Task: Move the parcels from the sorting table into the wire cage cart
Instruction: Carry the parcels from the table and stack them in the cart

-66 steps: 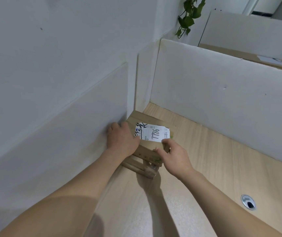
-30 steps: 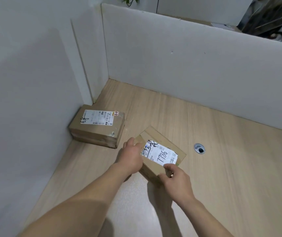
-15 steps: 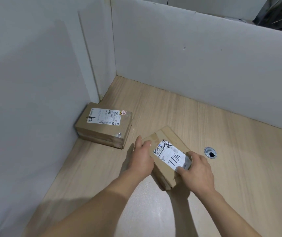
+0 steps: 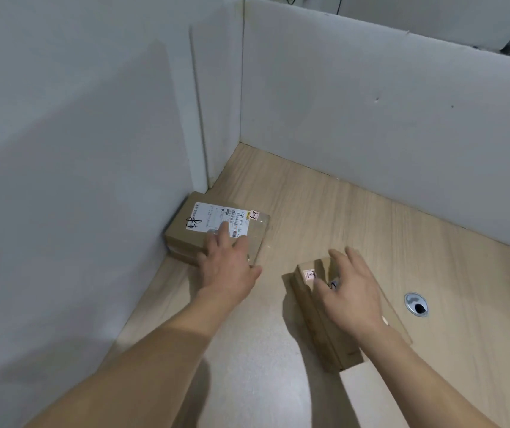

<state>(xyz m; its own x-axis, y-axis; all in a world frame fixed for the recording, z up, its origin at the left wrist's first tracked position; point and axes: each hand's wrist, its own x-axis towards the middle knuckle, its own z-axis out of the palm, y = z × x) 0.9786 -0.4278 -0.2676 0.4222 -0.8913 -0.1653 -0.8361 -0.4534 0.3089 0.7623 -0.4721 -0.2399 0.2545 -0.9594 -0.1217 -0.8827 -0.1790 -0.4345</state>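
Note:
Two brown cardboard parcels lie on the wooden sorting table (image 4: 371, 223). The flat parcel with a white label (image 4: 213, 220) sits against the left wall near the corner. My left hand (image 4: 226, 267) reaches over its near edge, fingers straight and touching its top. The second parcel (image 4: 318, 329) lies on the table to the right, its label mostly hidden under my right hand (image 4: 349, 295), which rests on its top with fingers spread. No wire cage cart is in view.
White partition panels (image 4: 371, 112) close off the table at the back and a white wall (image 4: 77, 180) runs along the left. A round metal cable grommet (image 4: 416, 305) sits in the tabletop just right of the second parcel.
The parcel I held in both hands now lies on the table under my right hand. My left hand has let go of it and moved left onto the parcel by the wall.

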